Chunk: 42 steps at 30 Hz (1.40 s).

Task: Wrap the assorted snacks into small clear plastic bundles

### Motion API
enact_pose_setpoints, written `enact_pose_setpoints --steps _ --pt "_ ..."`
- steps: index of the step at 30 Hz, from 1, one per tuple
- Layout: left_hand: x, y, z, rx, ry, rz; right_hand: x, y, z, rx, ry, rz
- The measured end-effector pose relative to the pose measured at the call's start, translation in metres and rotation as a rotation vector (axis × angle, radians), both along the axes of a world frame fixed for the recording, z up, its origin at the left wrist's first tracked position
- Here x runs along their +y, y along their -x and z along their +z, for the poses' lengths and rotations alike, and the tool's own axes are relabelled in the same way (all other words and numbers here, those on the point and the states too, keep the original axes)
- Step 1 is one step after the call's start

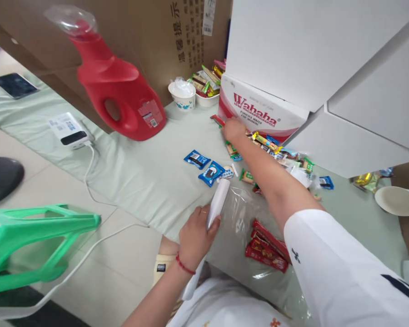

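Pale green cloth (139,168) over the work surface, brown cardboard (150,41) behind. Using the Wahaha box (264,109) as reference, going left to right.

Far left of box: dark-screened device (15,85), green stool (20,220) nearer the camera, white device (70,131) with a cable. Closer in on the same side: red jug (132,91), then paper cup (183,97).

Out front-left of box, I see the left hand (197,234) wrapped around a white bar (219,200), thumb along one side. Blue packets (211,172) lie just past its tip, flat and sealed-looking.

Front-left corner of box: right hand (234,131) reaches down onto a red stick packet (215,120), one end poking out. Fingertips hidden from me; can't tell if it's grasped.

Well in front of box: clear plastic (238,227), creased and shiny, with red packets (264,254) overlapping in or under it, can't tell which. They look slim, glossy, unopened.

Progress, my read: a few red packets are grouped; the mixed snack pile (267,144) along the box front looks unsorted, so most remains.

Far right of box: white plate (397,200).
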<state>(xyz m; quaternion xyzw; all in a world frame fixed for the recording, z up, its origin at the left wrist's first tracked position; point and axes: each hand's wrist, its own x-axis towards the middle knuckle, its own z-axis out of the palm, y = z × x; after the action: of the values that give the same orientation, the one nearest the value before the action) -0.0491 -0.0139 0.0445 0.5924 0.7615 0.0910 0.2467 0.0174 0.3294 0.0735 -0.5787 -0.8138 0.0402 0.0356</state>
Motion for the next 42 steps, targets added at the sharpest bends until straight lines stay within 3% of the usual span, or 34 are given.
enact_pose_setpoints --steps 4,7,11,15,18,21,24,27,32,36,42 --pt "-0.001 0.001 0.0 -0.002 0.001 -0.014 0.01 0.006 -0.006 0.045 0.001 -0.053" --pt "0.0 0.002 -0.001 0.002 -0.007 -0.006 -0.018 -0.032 0.01 0.115 -0.064 0.032" --pt "0.0 0.002 -0.002 0.01 -0.017 -0.008 -0.116 -0.127 0.041 0.304 -0.06 0.213" --pt "0.001 0.002 -0.002 0.022 -0.025 -0.01 -0.247 -0.216 0.048 0.427 0.181 0.186" --pt "0.001 0.001 -0.002 0.032 -0.029 0.004 -0.321 -0.249 0.037 0.412 0.293 0.118" --pt "0.002 0.0 0.0 0.025 -0.023 0.009 -0.358 -0.258 0.026 0.324 0.325 0.081" --pt "0.003 -0.001 0.002 0.028 -0.007 0.015 -0.37 -0.255 0.022 0.204 0.281 0.033" --pt "0.003 -0.002 0.004 0.039 -0.011 0.009 -0.373 -0.238 0.024 0.179 0.152 0.032" --pt "0.002 -0.004 0.01 0.059 0.013 -0.025 -0.37 -0.188 0.013 0.146 0.051 0.261" --pt "0.002 -0.011 0.019 0.16 0.041 -0.071 -0.356 -0.171 -0.011 0.031 0.07 0.246" --pt "0.003 -0.019 0.023 0.353 0.062 -0.071 -0.347 -0.177 -0.034 0.01 0.15 0.248"
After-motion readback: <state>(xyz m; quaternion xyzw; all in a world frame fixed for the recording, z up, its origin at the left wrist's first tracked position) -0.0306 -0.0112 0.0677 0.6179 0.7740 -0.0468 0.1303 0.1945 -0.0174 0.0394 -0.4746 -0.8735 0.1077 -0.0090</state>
